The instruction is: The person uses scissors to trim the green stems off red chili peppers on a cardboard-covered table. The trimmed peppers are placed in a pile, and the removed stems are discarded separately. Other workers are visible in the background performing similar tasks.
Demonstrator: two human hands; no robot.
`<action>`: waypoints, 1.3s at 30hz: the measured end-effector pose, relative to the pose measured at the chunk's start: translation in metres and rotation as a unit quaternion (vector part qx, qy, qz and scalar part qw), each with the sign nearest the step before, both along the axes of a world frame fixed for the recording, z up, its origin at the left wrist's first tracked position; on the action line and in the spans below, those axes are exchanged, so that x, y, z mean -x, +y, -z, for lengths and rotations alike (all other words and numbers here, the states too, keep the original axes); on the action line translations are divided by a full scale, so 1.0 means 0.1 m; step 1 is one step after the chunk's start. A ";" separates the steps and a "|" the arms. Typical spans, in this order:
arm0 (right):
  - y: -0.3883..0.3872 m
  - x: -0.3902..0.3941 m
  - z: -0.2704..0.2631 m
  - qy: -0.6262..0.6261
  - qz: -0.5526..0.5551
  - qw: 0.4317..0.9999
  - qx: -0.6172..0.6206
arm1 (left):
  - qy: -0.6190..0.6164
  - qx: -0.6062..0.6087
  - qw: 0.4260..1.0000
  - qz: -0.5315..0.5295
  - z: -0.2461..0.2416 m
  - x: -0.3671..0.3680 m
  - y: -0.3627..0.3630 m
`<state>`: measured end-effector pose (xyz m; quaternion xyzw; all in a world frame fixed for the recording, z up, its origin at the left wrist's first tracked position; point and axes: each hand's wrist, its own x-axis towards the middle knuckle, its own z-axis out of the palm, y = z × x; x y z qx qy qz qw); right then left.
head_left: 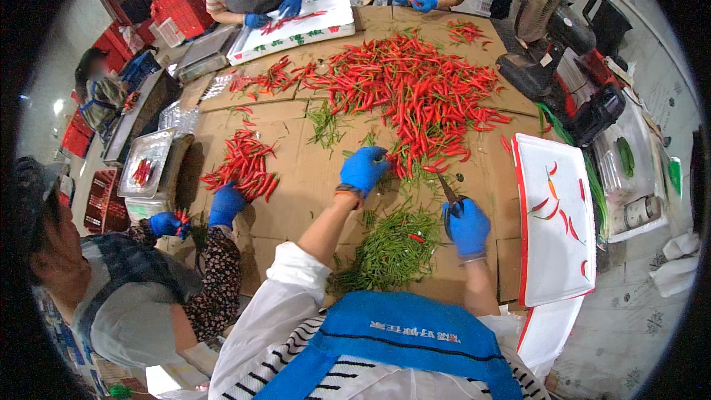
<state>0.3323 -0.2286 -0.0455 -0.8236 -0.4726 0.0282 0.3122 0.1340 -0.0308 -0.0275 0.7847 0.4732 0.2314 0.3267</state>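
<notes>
My left hand [364,171], in a blue glove, reaches to the near edge of a large pile of red chili peppers [414,89]. Its fingertips meet the peppers there, and I cannot tell whether they grip one. My right hand [467,228], gloved in blue too, is closed around dark-handled scissors [449,190]. The blades point up and left, close to a few loose peppers. Between my wrists lies a heap of cut green stems [391,250] with a red piece on top. All of this rests on a cardboard-covered table [272,266].
A white foam lid [552,255] holding several peppers lies at the right. Beside me on the left, a co-worker's gloved hand [226,205] touches a smaller pepper pile [244,164]. Two people work across the table, one over a white foam box [300,28]. A fan [539,3] stands far right.
</notes>
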 end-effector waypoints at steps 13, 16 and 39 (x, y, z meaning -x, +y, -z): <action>0.00 0.04 -0.05 0.018 -0.004 1.000 -0.019 | 0.088 -0.073 0.989 0.090 -0.09 0.00 0.28; 0.00 0.03 -0.03 -0.004 0.004 1.000 0.000 | 0.147 -0.153 0.957 0.195 -0.07 -0.12 0.22; -0.02 -0.06 0.25 -0.050 0.017 0.999 0.008 | 0.231 -0.260 0.912 0.219 0.16 -0.17 0.11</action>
